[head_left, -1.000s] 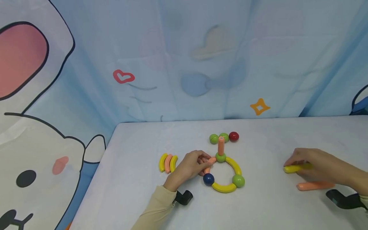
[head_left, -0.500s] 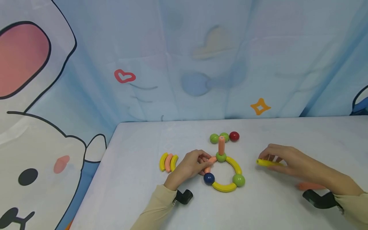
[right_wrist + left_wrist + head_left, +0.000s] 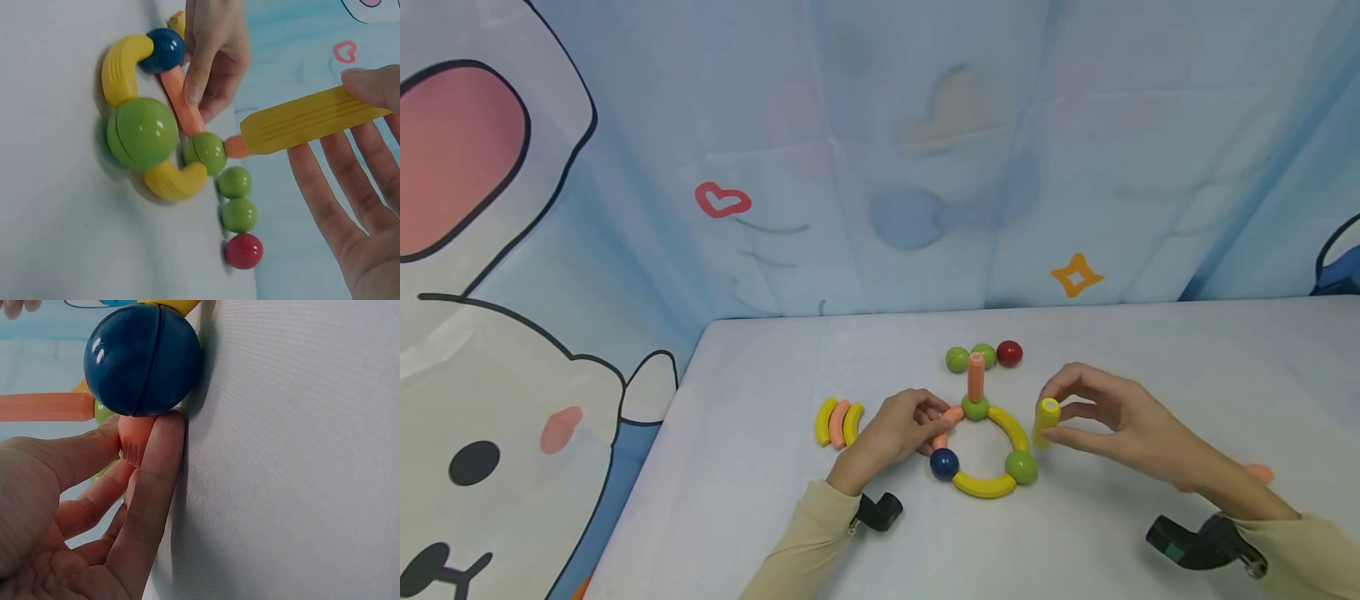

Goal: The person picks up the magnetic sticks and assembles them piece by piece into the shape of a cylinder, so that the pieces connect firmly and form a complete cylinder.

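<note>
A ring of magnetic-looking toy rods and balls lies on the white table, made of a blue ball [image 3: 944, 464], two green balls, two yellow curved rods [image 3: 985, 486] and an orange rod [image 3: 177, 94]. My left hand [image 3: 895, 429] pinches that orange rod between thumb and fingers beside the blue ball. Upright on the back green ball [image 3: 975, 407] stands a straight orange rod [image 3: 975, 379]. Just right of the front green ball [image 3: 1022, 467], my right hand [image 3: 1112, 417] holds a straight yellow rod [image 3: 306, 122] upright, pinched between thumb and fingers.
Behind the ring sit two more green balls [image 3: 957, 359] and a red ball [image 3: 1009, 353]. Left of my left hand lie two yellow curved rods [image 3: 824, 422] with an orange one [image 3: 838, 425] between. Another orange rod [image 3: 1259, 473] is partly hidden behind my right forearm.
My right hand has carried the yellow rod leftward from the right side of the table to the ring and turned it from lying to upright. The left hand has stayed in place.
</note>
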The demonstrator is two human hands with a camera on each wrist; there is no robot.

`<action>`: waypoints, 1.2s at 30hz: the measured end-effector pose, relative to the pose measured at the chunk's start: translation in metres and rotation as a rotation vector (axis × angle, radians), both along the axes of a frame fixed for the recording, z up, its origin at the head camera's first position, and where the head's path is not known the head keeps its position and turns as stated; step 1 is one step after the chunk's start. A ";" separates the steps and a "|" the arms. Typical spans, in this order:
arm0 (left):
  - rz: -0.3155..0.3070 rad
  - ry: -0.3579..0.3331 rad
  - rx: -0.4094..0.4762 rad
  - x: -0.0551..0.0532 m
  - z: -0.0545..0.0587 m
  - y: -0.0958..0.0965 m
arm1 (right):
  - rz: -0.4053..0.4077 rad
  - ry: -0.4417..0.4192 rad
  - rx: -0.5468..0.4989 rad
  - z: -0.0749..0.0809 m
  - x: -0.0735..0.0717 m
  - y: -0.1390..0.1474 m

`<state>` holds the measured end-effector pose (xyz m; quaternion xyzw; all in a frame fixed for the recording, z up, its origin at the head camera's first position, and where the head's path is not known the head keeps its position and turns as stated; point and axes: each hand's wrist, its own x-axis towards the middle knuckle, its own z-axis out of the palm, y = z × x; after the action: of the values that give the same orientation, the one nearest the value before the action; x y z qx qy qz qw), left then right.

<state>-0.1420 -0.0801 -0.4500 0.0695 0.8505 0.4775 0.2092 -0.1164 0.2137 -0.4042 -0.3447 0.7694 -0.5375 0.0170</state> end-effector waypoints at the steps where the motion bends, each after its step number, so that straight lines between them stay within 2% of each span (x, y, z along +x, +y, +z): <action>1: -0.001 0.000 -0.002 0.000 0.000 0.000 | 0.011 -0.005 -0.013 -0.001 0.001 -0.002; 11: 0.013 -0.001 0.006 0.000 0.000 0.001 | 0.105 -0.076 -0.038 -0.019 0.004 -0.009; 20: -0.001 0.004 0.012 0.000 0.000 -0.001 | 0.101 -0.082 -0.052 -0.026 0.004 -0.011; 29: 0.024 0.004 0.002 0.000 0.000 0.000 | 0.075 -0.078 -0.046 -0.026 0.005 -0.013; 33: 0.027 0.002 0.003 0.001 0.001 0.000 | 0.059 -0.084 -0.025 -0.027 0.007 -0.013; 36: 0.026 0.001 0.013 0.001 0.001 0.001 | 0.041 -0.057 0.012 -0.026 0.007 -0.007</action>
<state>-0.1410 -0.0793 -0.4489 0.0600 0.8484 0.4856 0.2020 -0.1096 0.2064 -0.4306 -0.3450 0.7644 -0.5422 0.0520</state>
